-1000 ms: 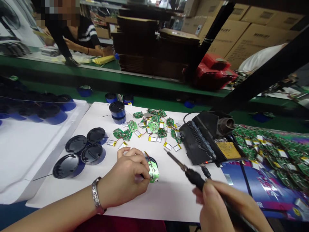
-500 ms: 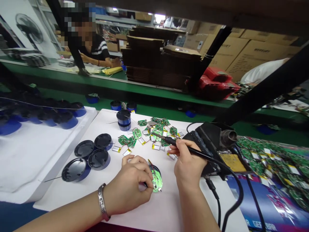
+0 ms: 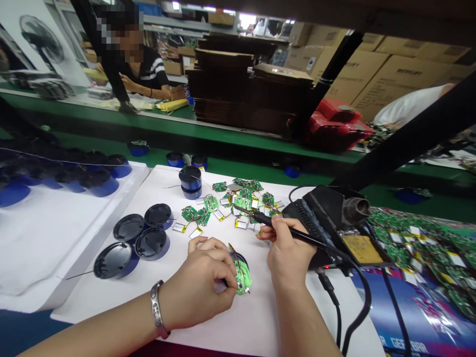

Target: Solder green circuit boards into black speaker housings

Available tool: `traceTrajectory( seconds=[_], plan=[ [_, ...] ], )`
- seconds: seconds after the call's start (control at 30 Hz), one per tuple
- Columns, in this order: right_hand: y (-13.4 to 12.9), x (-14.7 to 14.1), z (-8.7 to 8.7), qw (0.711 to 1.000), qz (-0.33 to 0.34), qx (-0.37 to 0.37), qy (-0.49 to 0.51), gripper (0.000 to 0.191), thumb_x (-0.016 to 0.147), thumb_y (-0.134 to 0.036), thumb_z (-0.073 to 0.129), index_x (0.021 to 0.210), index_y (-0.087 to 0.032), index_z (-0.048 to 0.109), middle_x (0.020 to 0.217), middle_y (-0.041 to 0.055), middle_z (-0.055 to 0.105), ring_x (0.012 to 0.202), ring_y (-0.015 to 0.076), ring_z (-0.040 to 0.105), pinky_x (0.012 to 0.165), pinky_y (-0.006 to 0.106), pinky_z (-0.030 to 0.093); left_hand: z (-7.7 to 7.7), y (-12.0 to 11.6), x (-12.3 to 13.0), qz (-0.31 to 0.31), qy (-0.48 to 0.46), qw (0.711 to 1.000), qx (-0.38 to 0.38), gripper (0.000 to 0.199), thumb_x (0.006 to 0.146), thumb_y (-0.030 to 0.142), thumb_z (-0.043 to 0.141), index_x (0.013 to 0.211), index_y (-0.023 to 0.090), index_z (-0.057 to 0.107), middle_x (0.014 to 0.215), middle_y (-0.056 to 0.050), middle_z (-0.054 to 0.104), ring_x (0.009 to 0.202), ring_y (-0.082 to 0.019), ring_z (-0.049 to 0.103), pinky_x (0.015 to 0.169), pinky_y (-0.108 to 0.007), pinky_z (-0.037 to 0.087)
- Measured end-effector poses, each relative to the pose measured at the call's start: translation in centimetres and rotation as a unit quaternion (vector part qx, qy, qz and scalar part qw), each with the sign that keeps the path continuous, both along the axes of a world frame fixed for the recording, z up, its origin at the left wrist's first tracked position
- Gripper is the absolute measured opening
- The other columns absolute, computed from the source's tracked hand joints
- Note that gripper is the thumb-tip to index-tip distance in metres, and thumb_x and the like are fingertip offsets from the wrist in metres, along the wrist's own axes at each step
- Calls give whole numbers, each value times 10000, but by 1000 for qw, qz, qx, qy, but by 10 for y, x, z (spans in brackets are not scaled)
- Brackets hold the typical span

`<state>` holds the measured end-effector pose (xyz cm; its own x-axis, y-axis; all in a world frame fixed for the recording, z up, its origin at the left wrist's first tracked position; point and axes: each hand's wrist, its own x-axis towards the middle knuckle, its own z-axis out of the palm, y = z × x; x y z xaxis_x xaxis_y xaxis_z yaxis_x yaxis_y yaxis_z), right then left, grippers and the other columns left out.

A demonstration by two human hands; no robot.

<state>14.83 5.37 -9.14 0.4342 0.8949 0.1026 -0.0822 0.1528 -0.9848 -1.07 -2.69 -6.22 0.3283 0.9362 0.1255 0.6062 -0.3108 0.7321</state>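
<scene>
Green circuit board (image 3: pixel 243 280) at near centre of a white sheet (image 3: pixel 256 317), lying over a dark round cup (image 3: pixel 242 257) whose far rim shows behind it; thin wires rise from its upper part. Left hand (image 3: pixel 206 277) at its left side, thumb and forefinger closed on the edge, exact contact partly hidden; other fingers curled. Metal bracelet (image 3: pixel 156 310) on that wrist.

Right hand (image 3: pixel 290 253) wrapped round the handle of a soldering iron (image 3: pixel 262 218). Iron points left, its tip over a cluster of loose circuit boards (image 3: pixel 243 204) and small silver batteries (image 3: pixel 240 224); whether it touches any, cannot tell.

Left of the cluster: four dark open-topped cups (image 3: pixel 151 243) grouped together, a stacked pair (image 3: pixel 191 182) farther back. Right, beside the right hand: black soldering station (image 3: pixel 314 218), yellow sponge (image 3: pixel 362 249) in its holder. More boards (image 3: pixel 420 248) piled at far right, above blue printed packaging (image 3: pixel 405 307).

Beyond the green bench (image 3: pixel 238 136): brown cardboard stack, red wrapped bundle (image 3: pixel 336 126), a co-worker in a black top with white stripes (image 3: pixel 148 72).
</scene>
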Motion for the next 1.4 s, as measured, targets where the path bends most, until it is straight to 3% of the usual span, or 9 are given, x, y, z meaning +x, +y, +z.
traceTrajectory(
  seconds=[0.83,0.97,1.03,1.13,1.23,1.33,1.4],
  plan=[
    [2,-4,-2,999,33,2,-7,265,788,-387,741,731,-155,625,599,-1,672,481,142,649,546,271,584,1,0,0,-1,0,1000,-9,182,684,77,673,600,239,673,764,96,713,913,-157,610,986,-434,237],
    [-9,1,11,998,54,10,-27,267,818,-404,723,920,-158,709,712,31,722,588,166,702,604,285,608,1,0,0,-2,2,1000,-5,189,683,72,665,609,246,680,764,96,719,922,-163,612,976,-434,241],
    [-22,8,18,992,87,26,-83,300,858,-396,694,1071,-184,709,821,52,752,683,186,732,656,305,624,1,0,0,1,0,1000,0,187,693,83,664,626,255,690,758,94,721,910,-162,617,979,-437,240],
    [-48,21,21,961,118,105,-225,217,939,-268,587,1132,-249,684,925,25,760,760,169,741,693,287,626,1,-1,0,3,-8,1000,7,180,723,109,657,645,265,703,750,89,724,885,-158,627,981,-437,241],
    [-69,33,16,888,157,230,-366,289,896,-104,576,1136,-238,666,956,29,756,851,171,732,765,291,616,-1,-2,-1,3,-14,1000,15,179,728,107,656,650,262,698,756,97,724,882,-154,630,983,-436,234],
    [-80,37,10,821,232,313,-417,410,819,2,592,1194,-159,627,966,98,748,868,192,721,753,311,620,-2,-3,-1,4,-15,1000,22,171,738,104,655,653,251,679,770,103,721,893,-151,627,1001,-440,214],
    [-84,37,4,799,240,340,-434,449,787,14,614,1216,-118,614,982,140,741,909,222,717,770,351,628,-3,-5,-2,7,-13,1000,23,169,753,108,648,664,249,674,787,99,718,912,-155,622,1011,-443,203]
  ],
)
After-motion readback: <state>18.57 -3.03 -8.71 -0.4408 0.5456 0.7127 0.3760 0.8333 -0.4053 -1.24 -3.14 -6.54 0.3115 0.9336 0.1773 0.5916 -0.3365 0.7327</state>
